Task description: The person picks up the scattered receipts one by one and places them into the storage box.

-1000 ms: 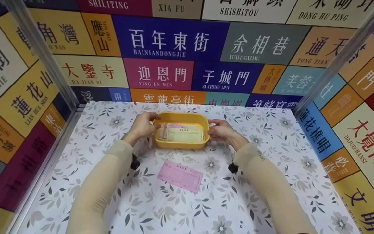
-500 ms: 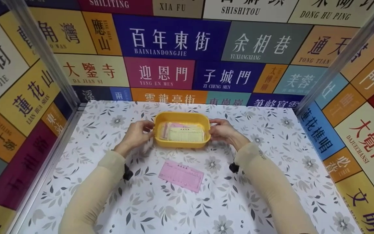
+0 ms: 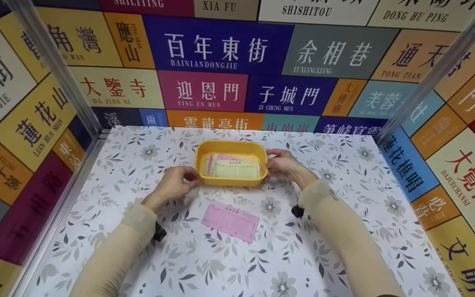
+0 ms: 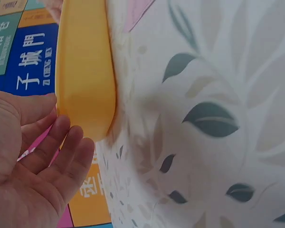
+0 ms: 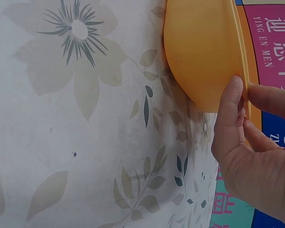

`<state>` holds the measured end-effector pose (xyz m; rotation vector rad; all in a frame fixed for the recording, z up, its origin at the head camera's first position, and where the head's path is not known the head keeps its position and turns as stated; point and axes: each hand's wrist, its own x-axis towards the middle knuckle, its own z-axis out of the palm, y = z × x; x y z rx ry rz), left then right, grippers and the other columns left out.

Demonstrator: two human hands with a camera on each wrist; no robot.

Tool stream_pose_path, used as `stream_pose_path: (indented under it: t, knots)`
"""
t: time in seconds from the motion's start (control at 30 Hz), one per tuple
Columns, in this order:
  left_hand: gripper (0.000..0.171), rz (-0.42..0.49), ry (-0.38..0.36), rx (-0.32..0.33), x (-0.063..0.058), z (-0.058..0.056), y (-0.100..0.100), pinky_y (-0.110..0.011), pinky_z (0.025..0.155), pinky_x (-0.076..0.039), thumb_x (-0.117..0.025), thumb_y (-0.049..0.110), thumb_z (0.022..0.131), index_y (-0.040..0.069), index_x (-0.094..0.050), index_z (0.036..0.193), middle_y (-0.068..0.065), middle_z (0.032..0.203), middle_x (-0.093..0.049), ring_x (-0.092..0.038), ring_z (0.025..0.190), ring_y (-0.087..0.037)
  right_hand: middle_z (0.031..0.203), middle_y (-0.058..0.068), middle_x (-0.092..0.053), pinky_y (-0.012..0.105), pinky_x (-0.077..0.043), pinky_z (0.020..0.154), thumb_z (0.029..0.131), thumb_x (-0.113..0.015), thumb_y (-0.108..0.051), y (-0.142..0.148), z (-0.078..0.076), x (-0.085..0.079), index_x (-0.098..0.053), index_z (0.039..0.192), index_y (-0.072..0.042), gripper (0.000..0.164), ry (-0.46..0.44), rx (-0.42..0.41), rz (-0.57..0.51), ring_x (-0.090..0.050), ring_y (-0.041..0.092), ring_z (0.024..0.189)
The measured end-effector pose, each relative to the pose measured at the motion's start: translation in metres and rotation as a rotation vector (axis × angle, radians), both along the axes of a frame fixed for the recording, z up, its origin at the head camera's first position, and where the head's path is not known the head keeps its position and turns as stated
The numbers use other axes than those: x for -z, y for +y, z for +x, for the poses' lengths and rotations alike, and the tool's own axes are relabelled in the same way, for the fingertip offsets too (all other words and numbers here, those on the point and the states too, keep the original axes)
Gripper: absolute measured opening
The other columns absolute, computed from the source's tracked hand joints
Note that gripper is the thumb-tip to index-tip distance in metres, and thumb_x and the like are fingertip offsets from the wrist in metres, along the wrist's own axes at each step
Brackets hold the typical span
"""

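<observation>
A yellow plastic box (image 3: 231, 180), open at the top, stands on the table with a few printed paper slips in it; a pale yellow slip (image 3: 236, 169) lies uppermost. My left hand (image 3: 177, 182) is at the box's near left corner. In the left wrist view its thumb tip comes right up to the rim and its loosely bent fingers overlap the corner. At the right end, my right hand (image 3: 285, 166) pinches the rim between thumb and fingers, clearest in the right wrist view. In front of the box a pink printed slip (image 3: 230, 222) lies flat, slightly turned.
The tabletop (image 3: 332, 264) has a white cover with a leaf and flower print. Upright panels of coloured street-name signs (image 3: 217, 45) enclose it at the back and both sides, with metal posts (image 3: 62, 70) at the corners.
My left hand has come off the left rim and shifted toward me to the near left corner. My right hand stays at the right end, and the slips lie as before.
</observation>
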<state>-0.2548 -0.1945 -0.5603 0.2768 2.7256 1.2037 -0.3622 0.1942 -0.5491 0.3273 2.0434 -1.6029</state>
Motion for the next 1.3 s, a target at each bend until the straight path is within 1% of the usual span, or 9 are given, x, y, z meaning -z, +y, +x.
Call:
stream_pose_path:
  t: [0.17, 0.3, 0.4, 0.6, 0.8, 0.93, 1.07, 1.2, 1.3]
  knots:
    - [0.030, -0.013, -0.007, 0.095, 0.006, 0.008, 0.009, -0.051, 0.108, -0.063, -0.081, 0.017, 0.100, 0.008, -0.081, 0.129, -0.009, 0.120, -0.082, -0.076, 0.115, -0.028, 0.141, 0.017, -0.067, 0.043, -0.067, 0.103, 0.100, -0.071, 0.001, 0.000, 0.001, -0.001, -0.062, 0.160, -0.022, 0.064, 0.005, -0.007, -0.005, -0.073, 0.015, 0.078]
    - [0.039, 0.007, -0.033, 0.164, 0.013, 0.015, 0.019, -0.055, 0.112, -0.061, -0.085, 0.015, 0.096, 0.007, -0.079, 0.133, -0.012, 0.130, -0.082, -0.076, 0.123, -0.033, 0.147, 0.022, -0.069, 0.037, -0.070, 0.089, 0.099, -0.070, 0.002, 0.001, 0.001, 0.000, -0.060, 0.162, -0.020, 0.067, 0.012, -0.021, -0.008, -0.073, 0.013, 0.071]
    - [0.048, 0.000, -0.056, 0.203, 0.018, 0.020, 0.027, -0.055, 0.116, -0.058, -0.090, 0.015, 0.091, 0.009, -0.078, 0.137, -0.011, 0.135, -0.080, -0.074, 0.126, -0.032, 0.145, 0.022, -0.070, 0.032, -0.070, 0.078, 0.098, -0.071, 0.002, 0.001, 0.000, 0.000, -0.059, 0.163, -0.019, 0.069, 0.013, -0.019, -0.007, -0.073, 0.013, 0.069]
    - [0.058, -0.076, -0.018, 0.272, 0.028, 0.028, 0.038, -0.054, 0.122, -0.054, -0.097, 0.017, 0.084, 0.010, -0.076, 0.138, -0.010, 0.135, -0.078, -0.072, 0.129, -0.032, 0.129, 0.016, -0.068, 0.033, -0.070, 0.079, 0.097, -0.070, 0.004, 0.001, -0.001, 0.002, -0.060, 0.161, -0.019, 0.069, 0.009, -0.006, -0.015, -0.075, 0.017, 0.076]
    - [0.057, -0.133, 0.021, 0.318, 0.031, 0.034, 0.041, -0.058, 0.126, -0.048, -0.099, 0.018, 0.081, 0.011, -0.077, 0.133, -0.012, 0.140, -0.072, -0.065, 0.136, -0.035, 0.132, 0.017, -0.069, 0.033, -0.069, 0.078, 0.097, -0.071, 0.003, 0.001, 0.000, 0.002, -0.060, 0.162, -0.019, 0.069, 0.015, -0.005, -0.011, -0.074, 0.017, 0.076]
    - [0.045, -0.139, 0.028, 0.335, 0.029, 0.036, 0.042, -0.057, 0.123, -0.049, -0.097, 0.016, 0.082, 0.013, -0.080, 0.123, -0.010, 0.133, -0.072, -0.065, 0.130, -0.033, 0.135, 0.018, -0.068, 0.032, -0.069, 0.078, 0.097, -0.071, 0.003, 0.001, 0.000, 0.003, -0.059, 0.162, -0.018, 0.069, 0.014, -0.008, -0.020, -0.074, 0.017, 0.079]
    - [0.035, -0.124, 0.014, 0.344, 0.029, 0.037, 0.044, -0.054, 0.112, -0.055, -0.095, 0.013, 0.083, 0.016, -0.082, 0.115, -0.005, 0.120, -0.073, -0.066, 0.116, -0.026, 0.142, 0.020, -0.069, 0.032, -0.069, 0.077, 0.097, -0.071, 0.003, 0.001, 0.000, 0.002, -0.059, 0.162, -0.018, 0.070, 0.005, -0.009, -0.022, -0.074, 0.017, 0.079]
    - [0.034, -0.105, -0.014, 0.346, 0.030, 0.038, 0.045, -0.048, 0.100, -0.059, -0.092, 0.009, 0.084, 0.017, -0.083, 0.115, -0.003, 0.113, -0.073, -0.067, 0.103, -0.020, 0.146, 0.023, -0.068, 0.030, -0.068, 0.074, 0.097, -0.071, 0.004, 0.001, 0.000, 0.002, -0.059, 0.162, -0.018, 0.070, 0.009, -0.012, -0.024, -0.073, 0.016, 0.074]
    - [0.038, -0.095, -0.027, 0.346, 0.031, 0.038, 0.046, -0.046, 0.098, -0.060, -0.091, 0.006, 0.085, 0.015, -0.083, 0.121, -0.005, 0.113, -0.075, -0.068, 0.101, -0.020, 0.147, 0.022, -0.069, 0.029, -0.067, 0.072, 0.099, -0.070, 0.002, 0.002, 0.000, 0.002, -0.059, 0.162, -0.019, 0.068, 0.020, -0.025, -0.006, -0.073, 0.014, 0.072]
